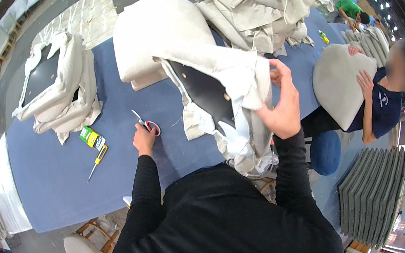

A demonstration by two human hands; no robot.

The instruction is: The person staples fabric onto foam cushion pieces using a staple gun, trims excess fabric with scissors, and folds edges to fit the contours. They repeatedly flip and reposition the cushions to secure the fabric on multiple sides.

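Your right hand is up at centre, fingers pinched shut on the beige fabric cover of a seat cushion, lifting the loose edge so the black base panel underneath shows. The cushion hangs off the near edge of the blue table, tilted toward you, w/ frayed fabric trailing down near your chest.

Your left hand is down on the table, fingers closing on the red-handled scissors; fingertips touch the handle loop, but I can't tell if you've got a real grip yet. Blades point far-left, lying flat.

Looks like the trimming stage: cover pulled taut, cutter being fetched. Next move, I'd say, needs the scissors lifted and turned toward the loose fabric while the right hand keeps tension, so the cut stays clear of the panel.

Around you: a plump finished cushion just behind the one you hold, touching it. Left on the table, another part-covered seat, w/ a green-yellow small box and a yellow-handled tool near it. Far side, a heap of beige covers. Right, a co-worker presses a grey cushion to their chest; a stack of grey pads stands near-right.

In the way: the hanging fabric tails could snag the blades.
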